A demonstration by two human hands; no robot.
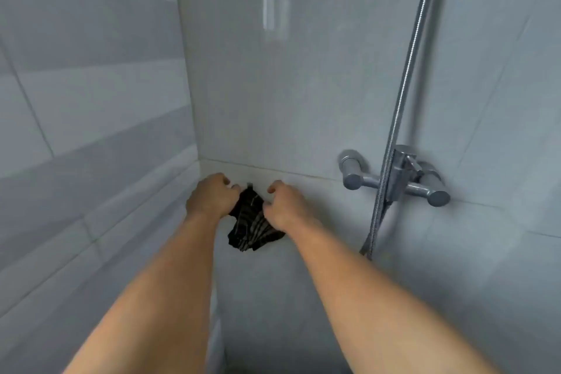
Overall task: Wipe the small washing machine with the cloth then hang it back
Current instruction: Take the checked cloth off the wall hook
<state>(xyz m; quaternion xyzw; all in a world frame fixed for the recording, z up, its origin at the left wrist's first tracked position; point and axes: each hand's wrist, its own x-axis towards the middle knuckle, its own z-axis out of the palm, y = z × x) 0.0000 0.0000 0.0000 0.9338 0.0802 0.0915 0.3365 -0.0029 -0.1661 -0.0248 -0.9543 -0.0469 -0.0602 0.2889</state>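
**Trainee:** Which step is in hand?

**Instructor:** It cannot be settled from this view whether the cloth is coming off its hanger or going back on. Take the small dark wall hook point(249, 185) as the landmark. Just left of it, the left hand point(211, 197) is closed, pinching the upper left edge of the dark striped fabric cloth point(253, 222). The cloth hangs directly below the hook, bunched against the pale grey tiled wall point(273, 100). Just right of the hook, the right hand point(285, 206) grips the cloth's upper right edge, forefinger curled and raised.

**Trainee:** How is the step done well?

**Instructor:** Keep both pinches near the top edge, level with the hook. If hanging, seat the loop or fold fully over the hook before releasing. If removing, lift clear before pulling away, so the fabric does not snag.

**Trainee:** And farther right?

**Instructor:** The chrome shower mixer tap point(397, 176) and its ribbed metal hose point(406, 70) sit well right of the hook. Neither is part of the task.

**Trainee:** What is not visible?

**Instructor:** The small washing machine is out of view. The hook is mostly covered by cloth; any hanging loop is hidden. The fingertips are buried in fabric. The picture is blurred.
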